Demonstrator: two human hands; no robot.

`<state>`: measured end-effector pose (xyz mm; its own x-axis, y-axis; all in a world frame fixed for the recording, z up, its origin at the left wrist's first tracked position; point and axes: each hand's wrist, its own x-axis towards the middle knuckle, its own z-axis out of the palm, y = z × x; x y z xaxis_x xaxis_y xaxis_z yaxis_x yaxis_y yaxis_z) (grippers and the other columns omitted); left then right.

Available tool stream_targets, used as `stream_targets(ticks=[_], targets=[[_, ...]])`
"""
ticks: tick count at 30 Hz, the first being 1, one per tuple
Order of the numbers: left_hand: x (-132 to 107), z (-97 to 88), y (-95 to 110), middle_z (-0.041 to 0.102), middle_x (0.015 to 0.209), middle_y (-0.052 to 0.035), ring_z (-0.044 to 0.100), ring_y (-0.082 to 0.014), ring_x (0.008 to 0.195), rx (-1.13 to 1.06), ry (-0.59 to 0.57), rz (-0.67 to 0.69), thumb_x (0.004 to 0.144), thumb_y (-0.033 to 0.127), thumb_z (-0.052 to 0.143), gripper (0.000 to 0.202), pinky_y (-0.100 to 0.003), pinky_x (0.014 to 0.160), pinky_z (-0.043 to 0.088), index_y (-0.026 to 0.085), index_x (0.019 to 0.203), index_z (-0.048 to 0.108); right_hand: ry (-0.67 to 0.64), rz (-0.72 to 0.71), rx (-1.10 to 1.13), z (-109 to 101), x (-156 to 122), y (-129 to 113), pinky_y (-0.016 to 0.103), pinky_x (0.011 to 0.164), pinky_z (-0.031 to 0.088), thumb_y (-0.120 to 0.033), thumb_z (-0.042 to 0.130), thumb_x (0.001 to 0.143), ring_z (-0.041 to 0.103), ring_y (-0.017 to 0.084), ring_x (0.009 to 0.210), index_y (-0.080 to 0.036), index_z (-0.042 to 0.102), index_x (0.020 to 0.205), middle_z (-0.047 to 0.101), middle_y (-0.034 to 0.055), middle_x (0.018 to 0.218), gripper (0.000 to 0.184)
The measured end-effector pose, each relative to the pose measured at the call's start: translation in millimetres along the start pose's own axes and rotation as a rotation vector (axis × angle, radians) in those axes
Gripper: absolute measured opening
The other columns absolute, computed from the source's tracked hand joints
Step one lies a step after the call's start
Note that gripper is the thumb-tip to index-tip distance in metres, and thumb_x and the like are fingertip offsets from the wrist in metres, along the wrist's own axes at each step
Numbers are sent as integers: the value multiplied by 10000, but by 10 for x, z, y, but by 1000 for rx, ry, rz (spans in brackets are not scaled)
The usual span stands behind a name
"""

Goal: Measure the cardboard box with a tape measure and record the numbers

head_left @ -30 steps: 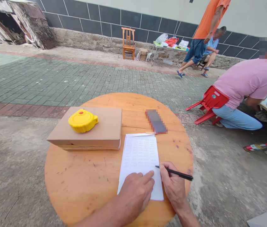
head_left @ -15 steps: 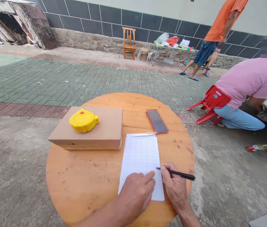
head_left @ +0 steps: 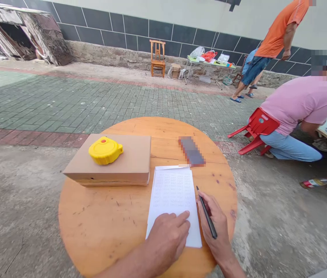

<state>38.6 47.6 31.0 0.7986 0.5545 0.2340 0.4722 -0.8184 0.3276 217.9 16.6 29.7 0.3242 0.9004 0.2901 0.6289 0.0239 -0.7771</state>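
Observation:
My left hand [head_left: 167, 235] rests on the lower part of a white paper pad [head_left: 171, 210], its index finger stretched towards the right edge and the other fingers partly bent. Rows of small handwriting fill the upper part of the sheet. At the pad's right side, my right hand [head_left: 217, 226] is closed around a black pen [head_left: 206, 212]. The pen's tip points up and away from me, off the paper. Beyond the pad lies a dark phone-like object [head_left: 192, 151], blurred out. To the left, a yellow tape measure [head_left: 104, 151] sits on a brown cardboard box [head_left: 131, 162].
Everything stands on a round wooden table [head_left: 102, 227]. A person in pink [head_left: 302, 102] sits on a red plastic chair [head_left: 262, 125] to the right, near another table. A person in orange [head_left: 279, 34] stands farther back. A wooden chair [head_left: 157, 61] and a cluttered folding table [head_left: 206, 61] are by the wall.
My right hand has turned the pen so its tip points upward, away from the sheet. My left hand stays on the pad. The person in orange has shifted slightly right.

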Motion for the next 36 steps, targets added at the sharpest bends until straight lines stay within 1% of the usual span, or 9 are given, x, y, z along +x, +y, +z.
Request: stream_targets(ticks=[4, 8, 14, 18, 20, 23, 26, 31, 36], targets=[[8, -24, 0, 637, 1231, 55, 595, -166, 725, -4, -32, 2, 896, 176, 467, 75, -327, 624, 467, 230, 878, 517, -121, -216, -322, -120, 30, 72, 358, 917, 503, -147, 428, 935, 605, 215, 1092, -246, 547, 1297, 638, 67, 1228, 394], [2, -21, 10, 647, 1213, 47, 621, -177, 747, -13, -72, -21, 886, 183, 475, 76, -337, 640, 508, 232, 882, 533, -126, -377, -654, -150, 53, 184, 385, 829, 488, -105, 398, 930, 609, 252, 1021, -244, 619, 1233, 656, 83, 1185, 399], [27, -30, 32, 632, 1242, 10, 661, -187, 826, -5, -141, -67, 897, 199, 468, 108, -352, 730, 560, 219, 893, 574, -66, -406, -641, -82, 38, 381, 355, 889, 462, -78, 387, 918, 590, 226, 1054, -222, 615, 1239, 642, 75, 1209, 419], [67, -175, 119, 621, 1261, -22, 676, -215, 878, 7, -210, -112, 890, 208, 490, 119, -381, 761, 580, 211, 918, 606, 1, -382, -598, -56, 41, 456, 345, 904, 467, -63, 361, 900, 595, 221, 1062, -198, 614, 1237, 660, 76, 1195, 442], [39, -272, 184, 610, 1285, -22, 675, -223, 891, 6, -204, -136, 883, 209, 504, 116, -402, 775, 585, 212, 919, 614, 37, -371, -592, -39, 50, 481, 347, 906, 474, -51, 349, 886, 602, 222, 1062, -189, 625, 1221, 670, 79, 1186, 455], [-116, -372, 240, 617, 1286, 1, 647, -237, 990, 12, -96, -173, 867, 195, 529, 113, -427, 869, 565, 230, 906, 629, 68, -366, -585, -16, 64, 495, 351, 908, 484, -34, 334, 869, 613, 222, 1056, -190, 642, 1203, 684, 82, 1169, 480], [-373, -362, 185, 606, 1315, -14, 595, -272, 1111, 78, 76, -214, 820, 194, 584, 140, -468, 961, 519, 249, 928, 654, 70, -350, -561, -2, 70, 488, 363, 914, 491, -35, 324, 871, 620, 228, 1053, -179, 658, 1175, 695, 93, 1146, 474], [-721, -160, -26, 537, 1393, -97, 531, -314, 1216, 225, 297, -222, 717, 202, 663, 388, -488, 947, 518, 268, 1099, 643, 71, -332, -536, 6, 66, 480, 377, 919, 495, -34, 309, 868, 626, 231, 1051, -170, 669, 1138, 700, 97, 1135, 470], [-806, 43, -136, 587, 1324, -90, 565, -287, 1158, 292, 396, -202, 731, 247, 674, 411, -468, 914, 526, 266, 1138, 623, 77, -332, -540, 8, 74, 494, 357, 923, 489, -27, 331, 842, 634, 223, 1055, -179, 672, 1118, 703, 95, 1136, 464]])
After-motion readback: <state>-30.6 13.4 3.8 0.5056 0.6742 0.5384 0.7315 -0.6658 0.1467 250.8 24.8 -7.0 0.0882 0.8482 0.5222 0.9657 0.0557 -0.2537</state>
